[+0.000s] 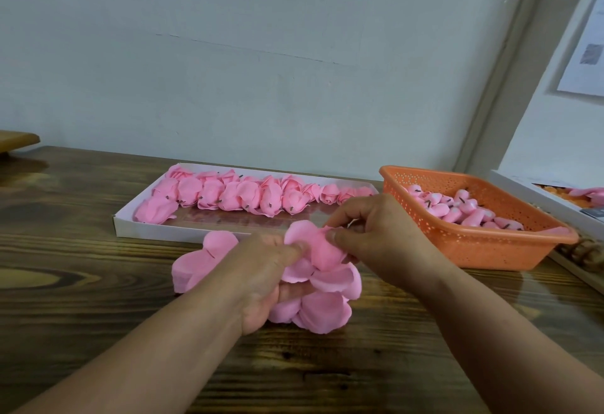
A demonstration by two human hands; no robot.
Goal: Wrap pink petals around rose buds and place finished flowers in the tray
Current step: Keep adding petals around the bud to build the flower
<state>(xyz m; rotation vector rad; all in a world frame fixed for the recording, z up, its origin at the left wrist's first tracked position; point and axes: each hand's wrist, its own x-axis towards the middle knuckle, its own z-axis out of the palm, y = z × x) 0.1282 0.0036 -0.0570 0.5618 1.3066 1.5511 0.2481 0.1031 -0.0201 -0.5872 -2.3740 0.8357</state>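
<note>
The dark, knotty wooden bench (81, 283) carries a shallow white tray (137, 229), its far row filled with finished soft pink flowers (235, 196), its near half bare. The perforated orange basket (474, 250) holds many buds (457, 209) unwrapped, so much remains. Both hands pinch thin rounded petals (320, 269) just before the tray: left (264, 283) gripping the bunch, right (376, 237) lifting one.

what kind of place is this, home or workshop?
Probably a small craft workbench doing batch assembly, though a home is possible. A flat white tray holds rows of finished pink roses, an orange perforated plastic basket holds rose buds, and both sit on a dark wooden table.
</note>
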